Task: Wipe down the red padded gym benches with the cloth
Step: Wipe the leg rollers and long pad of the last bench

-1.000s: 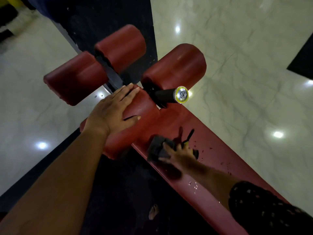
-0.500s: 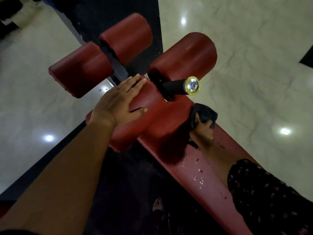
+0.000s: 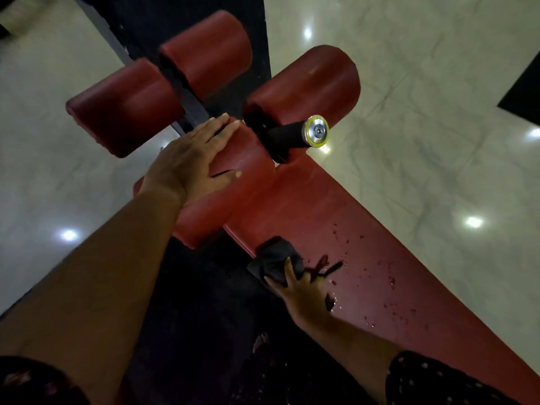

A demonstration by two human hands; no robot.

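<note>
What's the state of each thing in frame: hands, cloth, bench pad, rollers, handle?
left hand: flat, palm down on the nearest roller pad, fingers extended
right hand: closed on the cloth, pressing it to the bench
cloth: dark, bunched, at the bench's left edge
bench pad: red, spattered with droplets right of the cloth
roller pads: four, red, dry-looking
handle: black grip, metal end cap, untouched
</note>
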